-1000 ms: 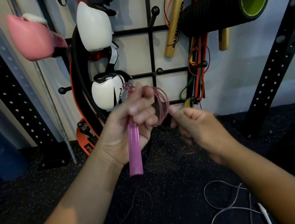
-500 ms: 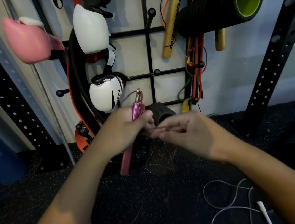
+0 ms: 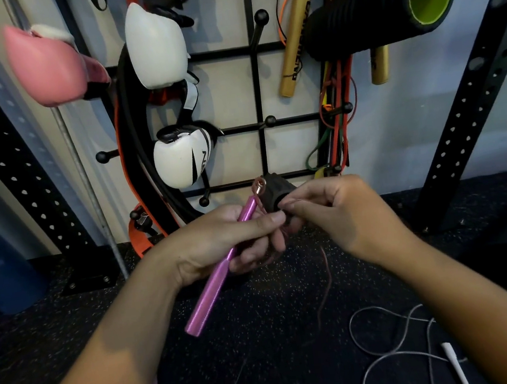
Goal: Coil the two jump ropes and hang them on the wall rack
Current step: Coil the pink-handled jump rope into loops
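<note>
From the head camera we look down at two bare forearms reaching toward a wall rack point(image 3: 258, 95) of black bars and round-tipped pegs.

Our left hand point(image 3: 220, 243) is curled closed around a pink jump rope handle point(image 3: 220, 269), which slants from lower left to upper right, with its upper tip near the rack's bottom bar. Loops of thin pink cord point(image 3: 322, 282) gather at that hand's fingers, and one strand trails down to the dark speckled floor point(image 3: 263, 334).

Our right hand point(image 3: 344, 212) sits just beside the left, with thumb and forefinger pinched together on the cord close to the left fingertips. Between the hands and the rack sits a short black cylinder; we cannot tell what it is.

The second rope, a white jump rope point(image 3: 387, 331), lies loose in curves on the floor at lower right, with its white handle point(image 3: 455, 361) beside it, well apart from both hands.

On the rack hang a pink boxing glove point(image 3: 45, 64), two white boxing gloves point(image 3: 154, 44), coloured resistance bands point(image 3: 337, 108), gold sticks point(image 3: 296, 33) and a black foam roller point(image 3: 382, 0) with a green core. Perforated black steel uprights point(image 3: 470, 95) stand on either side.
</note>
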Available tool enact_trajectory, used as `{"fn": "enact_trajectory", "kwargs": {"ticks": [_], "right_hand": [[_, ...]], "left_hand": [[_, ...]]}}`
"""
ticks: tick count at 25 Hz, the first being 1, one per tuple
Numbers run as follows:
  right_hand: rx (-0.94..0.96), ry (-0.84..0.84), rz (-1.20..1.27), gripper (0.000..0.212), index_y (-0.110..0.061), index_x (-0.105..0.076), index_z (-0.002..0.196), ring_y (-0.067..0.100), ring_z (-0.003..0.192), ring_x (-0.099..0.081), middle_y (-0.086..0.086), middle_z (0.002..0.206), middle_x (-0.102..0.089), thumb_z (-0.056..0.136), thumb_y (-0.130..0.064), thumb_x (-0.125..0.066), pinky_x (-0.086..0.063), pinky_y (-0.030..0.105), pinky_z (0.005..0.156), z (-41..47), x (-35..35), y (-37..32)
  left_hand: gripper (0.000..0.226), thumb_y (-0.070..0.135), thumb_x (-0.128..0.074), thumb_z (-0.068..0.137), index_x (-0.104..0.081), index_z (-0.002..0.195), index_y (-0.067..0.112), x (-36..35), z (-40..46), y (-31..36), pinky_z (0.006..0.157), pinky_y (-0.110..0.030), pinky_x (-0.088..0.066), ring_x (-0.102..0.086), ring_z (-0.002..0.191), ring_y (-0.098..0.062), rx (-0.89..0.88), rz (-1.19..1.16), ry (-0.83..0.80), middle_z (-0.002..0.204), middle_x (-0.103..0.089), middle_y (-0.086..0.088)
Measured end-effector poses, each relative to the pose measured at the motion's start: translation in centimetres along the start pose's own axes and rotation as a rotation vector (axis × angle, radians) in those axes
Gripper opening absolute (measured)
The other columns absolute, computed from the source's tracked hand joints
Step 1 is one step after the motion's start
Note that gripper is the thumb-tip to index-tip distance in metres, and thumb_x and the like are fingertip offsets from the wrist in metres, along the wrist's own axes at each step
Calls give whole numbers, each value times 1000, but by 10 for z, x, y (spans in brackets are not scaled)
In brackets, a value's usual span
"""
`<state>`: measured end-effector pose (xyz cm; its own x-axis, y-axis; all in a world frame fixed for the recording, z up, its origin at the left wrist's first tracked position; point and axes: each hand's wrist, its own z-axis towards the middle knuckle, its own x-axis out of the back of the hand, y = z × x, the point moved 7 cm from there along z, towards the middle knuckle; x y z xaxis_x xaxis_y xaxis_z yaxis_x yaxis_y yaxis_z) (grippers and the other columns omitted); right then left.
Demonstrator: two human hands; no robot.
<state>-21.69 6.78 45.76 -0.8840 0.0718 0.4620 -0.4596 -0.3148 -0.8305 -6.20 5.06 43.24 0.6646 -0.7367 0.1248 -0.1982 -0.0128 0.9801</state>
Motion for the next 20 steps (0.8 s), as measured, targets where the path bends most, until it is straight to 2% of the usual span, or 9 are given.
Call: {"fn": "enact_trajectory", "kwargs": {"ticks": [1,3,5,7,9,10,14,17,20], "right_hand": [[-44,14,22,12,-21,-79,96,11,46,-55,-1,58,-72,96,-28,-69,-43,20,47,2,4,4],[-166,-70,134,13,-15,-79,95,13,40,-44,1,44,-53,96,-23,-69,-41,25,51,4,14,20],[-233,-294,388,14,-8,-78,96,16,40,-40,0,44,-39,91,-18,-70,-46,31,59,3,15,26],[-247,-367,634,17,-7,-74,95,11,36,-32,-3,48,-33,90,-22,-67,-40,28,47,2,17,24],[-227,-271,641,19,-13,-72,91,9,36,-25,-4,49,-30,94,-29,-62,-21,23,40,5,22,23],[-200,-196,565,22,-15,-73,90,10,37,-24,-4,50,-30,97,-32,-60,-18,23,42,7,25,23],[-73,123,329,24,-17,-76,99,12,36,-25,-9,42,-40,103,-31,-57,-21,24,43,8,32,15],[-39,188,269,22,-17,-77,102,7,36,-27,-14,39,-47,104,-29,-58,-22,25,45,4,28,13],[-49,152,275,22,-16,-77,101,9,39,-26,-14,40,-49,103,-28,-59,-20,29,48,2,24,12]], "left_hand": [[29,31,-61,95,-71,82,8,-4,-1,0,42,-18,-35,-40,34,-5,9,-9,-49,46,-49,3],[25,25,-61,95,-70,80,8,-5,-3,0,42,-18,-37,-41,33,-5,-22,-72,-73,43,-49,4],[26,25,-60,97,-69,78,10,2,-2,2,44,-21,-44,-45,33,-6,-109,-204,5,42,-47,7],[28,27,-58,97,-70,78,10,12,-3,6,47,-22,-48,-51,37,-8,-186,-322,105,43,-50,6],[27,27,-58,95,-71,82,7,15,-4,9,50,-21,-49,-52,40,-8,-217,-337,134,47,-54,3],[25,26,-60,95,-71,84,6,10,-3,11,49,-21,-48,-51,40,-7,-223,-319,101,48,-54,3],[24,29,-63,93,-70,78,12,-9,1,8,44,-21,-41,-42,32,-2,-162,-242,-16,40,-42,11],[29,29,-58,96,-73,81,10,-12,1,9,46,-21,-45,-49,35,-5,-167,-252,-16,43,-52,6],[28,27,-59,96,-75,87,6,-11,-2,12,49,-21,-48,-53,38,-6,-197,-259,-28,48,-58,4]]}}
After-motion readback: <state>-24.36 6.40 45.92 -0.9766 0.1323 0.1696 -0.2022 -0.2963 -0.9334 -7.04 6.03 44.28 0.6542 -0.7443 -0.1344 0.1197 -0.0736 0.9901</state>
